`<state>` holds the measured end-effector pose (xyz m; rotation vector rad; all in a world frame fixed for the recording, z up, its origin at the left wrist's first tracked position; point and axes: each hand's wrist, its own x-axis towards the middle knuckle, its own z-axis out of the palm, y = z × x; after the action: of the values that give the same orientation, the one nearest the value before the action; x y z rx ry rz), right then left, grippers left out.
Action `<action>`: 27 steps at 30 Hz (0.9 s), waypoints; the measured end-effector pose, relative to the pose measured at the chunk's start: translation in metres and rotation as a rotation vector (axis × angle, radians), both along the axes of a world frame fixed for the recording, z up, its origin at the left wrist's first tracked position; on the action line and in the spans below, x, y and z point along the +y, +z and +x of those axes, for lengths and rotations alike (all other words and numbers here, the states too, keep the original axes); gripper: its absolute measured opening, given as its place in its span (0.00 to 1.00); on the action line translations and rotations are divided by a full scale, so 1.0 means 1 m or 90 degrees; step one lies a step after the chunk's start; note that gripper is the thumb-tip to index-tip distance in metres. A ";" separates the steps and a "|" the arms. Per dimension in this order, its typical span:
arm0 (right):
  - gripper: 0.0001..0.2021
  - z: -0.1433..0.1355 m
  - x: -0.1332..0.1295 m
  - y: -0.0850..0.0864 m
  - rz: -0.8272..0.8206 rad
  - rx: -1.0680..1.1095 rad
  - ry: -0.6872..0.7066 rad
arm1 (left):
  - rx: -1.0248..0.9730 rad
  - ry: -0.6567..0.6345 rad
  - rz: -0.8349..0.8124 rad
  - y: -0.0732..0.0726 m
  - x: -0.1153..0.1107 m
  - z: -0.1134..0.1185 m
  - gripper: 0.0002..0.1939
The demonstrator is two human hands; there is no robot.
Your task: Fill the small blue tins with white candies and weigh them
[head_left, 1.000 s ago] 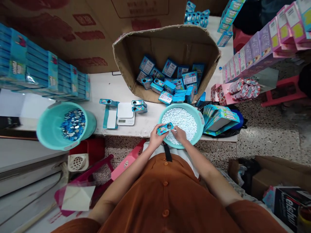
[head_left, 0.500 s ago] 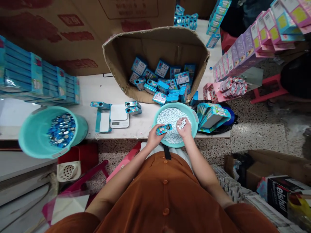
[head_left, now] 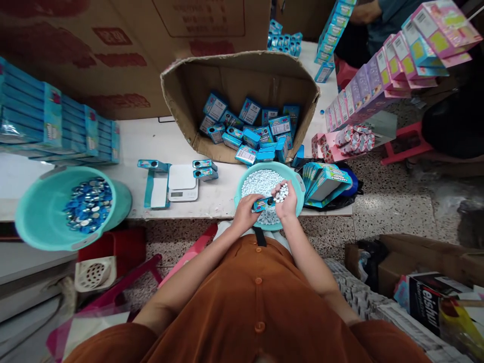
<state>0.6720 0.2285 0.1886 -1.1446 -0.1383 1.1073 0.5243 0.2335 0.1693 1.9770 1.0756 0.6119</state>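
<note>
My left hand point(head_left: 246, 214) is closed round a small blue box point(head_left: 260, 204) that has a dark round opening near its right end. Right beside that opening, my right hand point(head_left: 286, 202) is cupped upward around a heap of small white candies point(head_left: 282, 193). Both hands are over a turquoise basin point(head_left: 301, 194) filled with similar white candies point(head_left: 260, 180). Behind the basin, a cut cardboard box point(head_left: 181, 101) holds several blue boxes point(head_left: 249, 111). A white scale point(head_left: 183, 184) lies on the table to the left, between small blue boxes point(head_left: 205, 174).
A turquoise tub point(head_left: 36, 212) with blue and silver pieces is at the left, near stacked blue packs point(head_left: 53, 121). Flattened blue cartons point(head_left: 328, 184) lean right of the basin. Pink and purple boxes point(head_left: 363, 88) line the right side. A person's arm point(head_left: 365, 12) shows at the top right.
The right hand has come closer to the blue box and its fingers have curled more around the candies. The left hand with the box has tilted and moved slightly right. The view has shifted slightly.
</note>
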 end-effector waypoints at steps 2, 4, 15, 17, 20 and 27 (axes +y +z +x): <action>0.14 -0.004 -0.001 0.001 0.020 0.039 -0.012 | 0.010 -0.004 0.012 0.001 -0.001 -0.001 0.20; 0.14 -0.006 -0.002 0.003 0.034 0.065 -0.023 | 0.002 0.006 0.008 0.003 -0.002 0.000 0.20; 0.15 -0.011 -0.004 0.018 0.064 -0.037 -0.039 | -0.052 0.048 -0.031 0.006 -0.008 0.005 0.20; 0.16 -0.012 -0.005 0.019 0.064 -0.039 -0.038 | -0.069 0.048 -0.044 0.004 -0.008 0.005 0.20; 0.17 -0.013 -0.006 0.019 0.061 -0.058 -0.028 | -0.062 0.051 -0.043 0.006 -0.008 0.004 0.20; 0.21 -0.014 -0.011 0.016 0.068 -0.077 -0.032 | -0.031 0.022 -0.021 0.014 -0.008 0.004 0.20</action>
<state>0.6585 0.2176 0.2045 -1.1140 -0.2580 0.9751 0.5282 0.2253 0.1837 1.9097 1.0847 0.6536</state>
